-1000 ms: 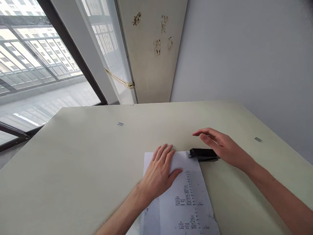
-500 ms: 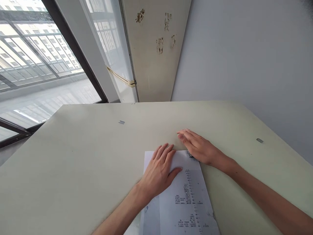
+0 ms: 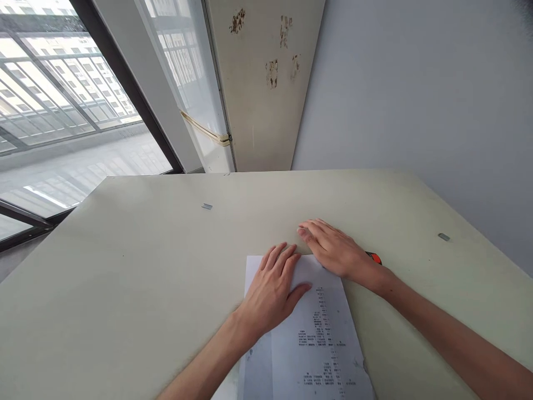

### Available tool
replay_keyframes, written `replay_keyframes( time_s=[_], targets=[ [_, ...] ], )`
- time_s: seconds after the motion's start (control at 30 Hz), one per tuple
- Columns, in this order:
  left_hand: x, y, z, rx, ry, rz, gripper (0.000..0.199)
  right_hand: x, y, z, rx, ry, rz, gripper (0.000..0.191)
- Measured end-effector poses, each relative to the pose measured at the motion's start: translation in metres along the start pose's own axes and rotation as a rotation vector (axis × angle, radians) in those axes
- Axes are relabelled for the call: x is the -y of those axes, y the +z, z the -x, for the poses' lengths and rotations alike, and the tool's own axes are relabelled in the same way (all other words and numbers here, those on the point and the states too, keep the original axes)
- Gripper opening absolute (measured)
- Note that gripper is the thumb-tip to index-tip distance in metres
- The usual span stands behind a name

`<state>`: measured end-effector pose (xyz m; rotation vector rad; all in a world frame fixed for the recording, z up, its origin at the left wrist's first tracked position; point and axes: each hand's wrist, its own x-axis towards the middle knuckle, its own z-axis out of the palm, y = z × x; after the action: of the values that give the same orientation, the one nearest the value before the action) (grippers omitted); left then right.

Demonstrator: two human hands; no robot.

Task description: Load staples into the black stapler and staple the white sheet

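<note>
A white sheet of paper (image 3: 308, 350) with printed text lies on the pale table (image 3: 125, 289). My left hand (image 3: 272, 289) rests flat on its upper left part, fingers spread and pointing to the far edge. My right hand (image 3: 328, 247) is at the sheet's top right corner, palm down, its fingers stretched out past the top edge and nothing visible in them. It covers that corner. A small red and black object (image 3: 375, 258) shows beside my right wrist, partly hidden by it.
Small grey strips sit on the table, one at the far left (image 3: 207, 206) and one at the right (image 3: 443, 236). Beyond the table stands a fridge (image 3: 258, 122) with a pale handle. A window is at the left, a wall at the right.
My right hand has shifted slightly left, covering the metal clip seen earlier at the sheet's corner. The red and black object has come into view by the wrist. My left hand has stayed put.
</note>
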<state>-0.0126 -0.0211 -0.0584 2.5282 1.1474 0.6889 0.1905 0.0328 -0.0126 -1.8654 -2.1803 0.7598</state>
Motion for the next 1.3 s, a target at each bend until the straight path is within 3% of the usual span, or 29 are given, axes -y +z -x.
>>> replay_keyframes(
  time_s=[0.87,1.3],
  targets=[
    [-0.0040,-0.0026,-0.0003,0.022,-0.007,-0.016,0.050,0.0054,-0.0050,0.0019,0.010,0.037,-0.016,0.058],
    [-0.0034,-0.0020,0.0010,0.046,-0.015,-0.008,0.052,0.0024,0.0031,-0.0005,-0.023,0.037,0.046,0.064]
  ],
)
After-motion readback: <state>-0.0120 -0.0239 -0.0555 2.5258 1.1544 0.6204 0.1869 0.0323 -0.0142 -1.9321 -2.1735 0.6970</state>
